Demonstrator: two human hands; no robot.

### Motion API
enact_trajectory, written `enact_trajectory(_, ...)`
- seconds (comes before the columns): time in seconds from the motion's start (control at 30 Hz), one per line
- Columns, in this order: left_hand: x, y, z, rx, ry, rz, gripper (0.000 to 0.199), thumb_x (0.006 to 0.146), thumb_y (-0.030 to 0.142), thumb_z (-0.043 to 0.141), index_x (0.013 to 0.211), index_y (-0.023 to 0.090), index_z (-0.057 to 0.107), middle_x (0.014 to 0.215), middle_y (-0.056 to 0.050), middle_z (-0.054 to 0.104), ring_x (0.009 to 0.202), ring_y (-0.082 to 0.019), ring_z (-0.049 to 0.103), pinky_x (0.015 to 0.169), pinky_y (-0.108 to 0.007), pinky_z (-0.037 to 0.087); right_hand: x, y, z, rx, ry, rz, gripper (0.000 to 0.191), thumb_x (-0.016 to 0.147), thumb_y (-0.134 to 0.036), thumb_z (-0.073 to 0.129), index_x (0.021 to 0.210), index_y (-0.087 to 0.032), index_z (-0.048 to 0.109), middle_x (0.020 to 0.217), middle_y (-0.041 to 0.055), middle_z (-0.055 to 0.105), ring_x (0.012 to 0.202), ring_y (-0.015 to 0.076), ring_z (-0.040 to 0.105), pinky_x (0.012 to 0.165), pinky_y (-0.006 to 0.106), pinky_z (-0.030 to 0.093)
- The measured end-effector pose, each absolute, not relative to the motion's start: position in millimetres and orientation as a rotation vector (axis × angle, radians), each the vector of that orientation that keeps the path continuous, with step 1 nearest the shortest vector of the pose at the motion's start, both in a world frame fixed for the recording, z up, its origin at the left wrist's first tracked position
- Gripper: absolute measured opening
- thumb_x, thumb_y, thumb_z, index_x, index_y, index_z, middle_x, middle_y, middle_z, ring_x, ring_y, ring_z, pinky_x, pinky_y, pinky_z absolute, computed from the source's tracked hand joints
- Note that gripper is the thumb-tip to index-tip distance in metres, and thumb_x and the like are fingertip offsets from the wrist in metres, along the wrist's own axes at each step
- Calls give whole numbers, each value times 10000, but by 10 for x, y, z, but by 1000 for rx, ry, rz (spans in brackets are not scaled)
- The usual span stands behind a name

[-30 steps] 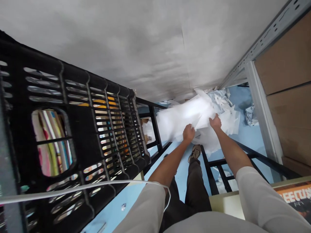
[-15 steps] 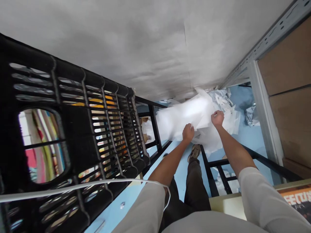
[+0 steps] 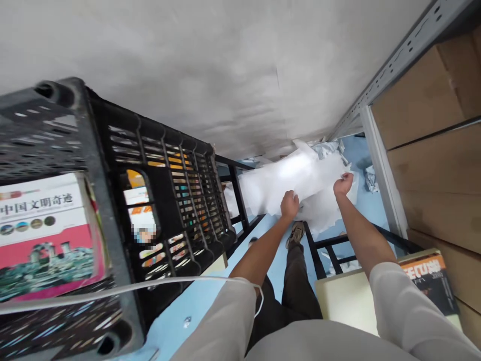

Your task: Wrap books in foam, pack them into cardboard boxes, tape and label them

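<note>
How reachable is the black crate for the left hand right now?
Probably yes, with a caveat. The left hand is closed on the white sheet and would have to let go. The black plastic crate looks close on its left, but a black metal frame shows between them; depth unclear.

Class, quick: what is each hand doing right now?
Left hand: closed, gripping the white packing sheet.
Right hand: closed, pinching the edge of the same sheet.

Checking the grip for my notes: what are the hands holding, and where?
A white packing sheet, pinched along its near edge by the left hand and right hand.
</note>
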State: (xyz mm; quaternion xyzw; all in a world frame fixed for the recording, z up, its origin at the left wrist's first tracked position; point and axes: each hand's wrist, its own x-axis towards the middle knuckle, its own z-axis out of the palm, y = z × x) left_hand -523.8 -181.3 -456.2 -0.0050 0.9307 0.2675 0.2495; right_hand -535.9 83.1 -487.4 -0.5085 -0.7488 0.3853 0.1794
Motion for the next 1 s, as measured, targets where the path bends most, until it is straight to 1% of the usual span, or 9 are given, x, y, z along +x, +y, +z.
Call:
enact_trajectory(0.1, -5282, -1759, -4429, -58, 2588, 788, 224, 1097, 253, 528, 1249, 229, 691, 1257, -125, 702, 1197, -288, 683, 1036, -387, 550, -5365, 869, -4699, -1371, -2106, 1090, 148, 832, -177, 529, 905, -268, 438, 950, -10, 498, 950, 182, 534, 1020, 332, 426)
enact_trajectory(0.2, -5350, -1720, -4292, -85, 2640, 836, 397, 1084, 274, 533, 1471, 207, 595, 1441, -166, 652, 1337, -319, 634, 1144, -446, 518, -5429, 896, -4498, -1320, -2089, 1123, 162, 827, -154, 499, 917, -271, 433, 933, -20, 509, 921, 173, 547, 1016, 335, 444)
enact_trajectory(0.33, -5385, -1678, -4045, -45, 2720, 747, 804, 996, 207, 591, 1733, 178, 272, 1788, -217, 320, 1595, -378, 407, 1277, -554, 388, -5570, 916, -4143, -1191, -2035, 1220, 163, 848, -143, 481, 944, -268, 438, 927, -30, 521, 826, 147, 552, 968, 321, 479)
enact_trajectory(0.4, -5366, -1654, -3876, 37, 2729, 677, 897, 936, 137, 599, 1753, 197, 233, 1837, -204, 211, 1669, -381, 283, 1322, -600, 297, -5634, 910, -3902, -1105, -2026, 1235, 143, 860, -151, 491, 940, -264, 454, 925, -26, 526, 817, 144, 551, 953, 312, 490)
enact_trajectory(0.5, -5323, -1605, -3576, 247, 2684, 650, 879, 892, 96, 598, 1722, 214, 333, 1842, -187, 201, 1705, -366, 201, 1350, -623, 214, -5680, 871, -3454, -957, -2026, 1187, 87, 861, -167, 498, 879, -252, 495, 937, 0, 555, 891, 161, 579, 969, 319, 502)
enact_trajectory(0.7, -5259, -1491, -2923, 489, 2594, 726, 708, 975, 198, 577, 1666, 219, 427, 1794, -185, 311, 1654, -368, 307, 1326, -594, 292, -5473, 735, -2470, -778, -2022, 1065, 216, 867, -175, 463, 787, -228, 656, 1042, 62, 661, 1100, 206, 649, 1069, 393, 531)
enact_trajectory(0.8, -5191, -1486, -2589, 600, 2555, 759, 690, 1004, 223, 568, 1676, 255, 410, 1758, -168, 383, 1618, -359, 371, 1301, -559, 351, -5175, 673, -2051, -805, -1967, 1037, 289, 872, -198, 484, 882, -219, 772, 1127, 93, 693, 1168, 229, 663, 1067, 419, 563)
enact_trajectory(0.87, -5111, -1512, -2363, 719, 2516, 777, 670, 1016, 228, 570, 1667, 264, 414, 1729, -163, 427, 1581, -349, 426, 1275, -529, 397, -4893, 616, -1807, -865, -1906, 1043, 328, 884, -233, 505, 989, -206, 814, 1178, 109, 707, 1186, 240, 672, 1004, 407, 602)
enact_trajectory(1.0, -4877, -1568, -1924, 1009, 2435, 793, 610, 1021, 217, 574, 1619, 247, 452, 1704, -165, 464, 1544, -334, 473, 1252, -507, 429, -4171, 419, -1400, -1089, -1734, 1023, 418, 918, -323, 535, 1189, -174, 816, 1264, 132, 732, 1093, 231, 705, 877, 373, 644)
